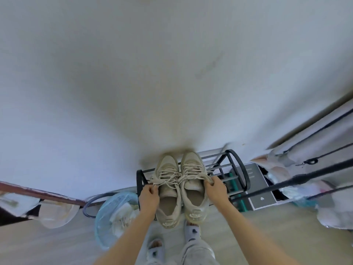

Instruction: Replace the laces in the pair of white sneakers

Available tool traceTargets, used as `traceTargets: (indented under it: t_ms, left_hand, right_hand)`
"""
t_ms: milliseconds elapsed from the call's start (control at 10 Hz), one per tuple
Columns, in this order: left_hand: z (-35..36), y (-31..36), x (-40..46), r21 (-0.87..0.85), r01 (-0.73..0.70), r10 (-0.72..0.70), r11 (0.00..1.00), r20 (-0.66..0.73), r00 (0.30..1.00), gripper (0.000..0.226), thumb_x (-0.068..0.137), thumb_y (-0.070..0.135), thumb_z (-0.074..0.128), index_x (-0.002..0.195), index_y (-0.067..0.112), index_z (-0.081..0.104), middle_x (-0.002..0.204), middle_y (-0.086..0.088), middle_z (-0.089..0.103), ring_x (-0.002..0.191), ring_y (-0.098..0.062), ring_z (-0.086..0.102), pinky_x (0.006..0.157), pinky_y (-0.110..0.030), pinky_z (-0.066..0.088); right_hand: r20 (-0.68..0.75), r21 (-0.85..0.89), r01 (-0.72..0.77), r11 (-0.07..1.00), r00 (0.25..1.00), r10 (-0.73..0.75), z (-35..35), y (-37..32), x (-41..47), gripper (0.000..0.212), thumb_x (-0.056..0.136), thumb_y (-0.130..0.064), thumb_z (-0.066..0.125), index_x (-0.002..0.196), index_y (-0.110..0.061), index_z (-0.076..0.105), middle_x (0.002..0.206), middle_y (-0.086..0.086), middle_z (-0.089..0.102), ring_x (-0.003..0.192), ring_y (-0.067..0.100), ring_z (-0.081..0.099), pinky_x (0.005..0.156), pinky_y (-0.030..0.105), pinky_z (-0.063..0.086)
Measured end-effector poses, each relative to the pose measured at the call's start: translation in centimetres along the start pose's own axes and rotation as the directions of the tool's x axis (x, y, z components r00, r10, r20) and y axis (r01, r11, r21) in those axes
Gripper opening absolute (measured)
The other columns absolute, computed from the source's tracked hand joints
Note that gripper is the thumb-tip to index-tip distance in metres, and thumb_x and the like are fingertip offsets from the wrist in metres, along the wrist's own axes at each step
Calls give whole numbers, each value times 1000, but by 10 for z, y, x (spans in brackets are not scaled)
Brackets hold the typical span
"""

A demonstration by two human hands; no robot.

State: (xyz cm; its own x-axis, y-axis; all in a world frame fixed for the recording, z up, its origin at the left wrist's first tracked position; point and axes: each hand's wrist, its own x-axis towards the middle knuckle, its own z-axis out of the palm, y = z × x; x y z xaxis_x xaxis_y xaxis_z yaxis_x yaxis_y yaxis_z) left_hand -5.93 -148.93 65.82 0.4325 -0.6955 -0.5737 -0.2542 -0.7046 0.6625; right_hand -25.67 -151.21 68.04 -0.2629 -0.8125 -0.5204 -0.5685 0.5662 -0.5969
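Rack (238, 169) w/ sneakers (179, 188), lace ends (152, 185) hidden

Laced sneakers (179, 188) side by side

Two off-white sneakers (180, 190) stand side by side on top of a black metal shoe rack (236, 169), toes toward the wall. The left hand (149, 197) pinches lace ends (162, 180) at the left shoe; the right hand (215, 190) pinches laces at the right shoe. A bin lined with a blue bag (112, 217) stands left of the rack.
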Motion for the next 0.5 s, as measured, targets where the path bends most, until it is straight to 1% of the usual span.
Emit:
traceTargets:
  t_ms: [100, 200, 300, 400, 500]
  left_hand:
    - [11, -6, 0, -33, 81, -82, 996, -7, 997, 18, 96, 23, 47, 99, 10, 60, 95, -12, 62, 88, -27, 55, 84, -37, 46]
    - [24, -12, -3, -94, 137, -140, 986, -22, 990, 13, 93, 28, 53, 94, 17, 61, 92, -8, 63, 90, -28, 59, 86, -48, 50]
    - [27, -10, -1, -156, 163, -169, 974, -29, 985, 15, 92, 27, 56, 93, 15, 66, 87, -5, 65, 87, -26, 60, 84, -50, 52]
    - [24, -10, -8, -217, 147, -149, 965, 7, 989, 21, 92, 26, 57, 105, 13, 68, 91, -2, 66, 92, -24, 60, 87, -48, 52]
    - [25, -13, -14, -281, 160, -143, 946, 82, 986, 23, 94, 31, 52, 111, 22, 64, 101, 1, 65, 99, -20, 59, 92, -42, 50]
  right_hand:
    - [89, 19, -23, 1000, 996, 21, 0, 9, 20, 18, 97, -18, 44, 90, -2, 51, 79, 5, 51, 72, 19, 46, 58, 29, 34]
    - [171, 70, -59, 996, 984, 46, 1, 24, 27, 16, 97, -18, 44, 88, -5, 50, 78, 4, 50, 70, 16, 45, 60, 27, 35]
    - [243, 81, -28, 996, 970, 7, -3, 33, 33, 16, 97, -18, 46, 93, -4, 51, 79, 3, 50, 75, 18, 47, 63, 27, 38]
    - [391, 50, -64, 997, 920, 39, -13, 38, 46, 14, 93, -21, 55, 95, -8, 55, 85, 7, 57, 82, 23, 56, 80, 39, 50]
    - [463, -97, -9, 995, 885, 53, -32, 24, 58, 22, 91, -26, 56, 98, -5, 60, 86, 10, 60, 78, 20, 59, 70, 31, 51]
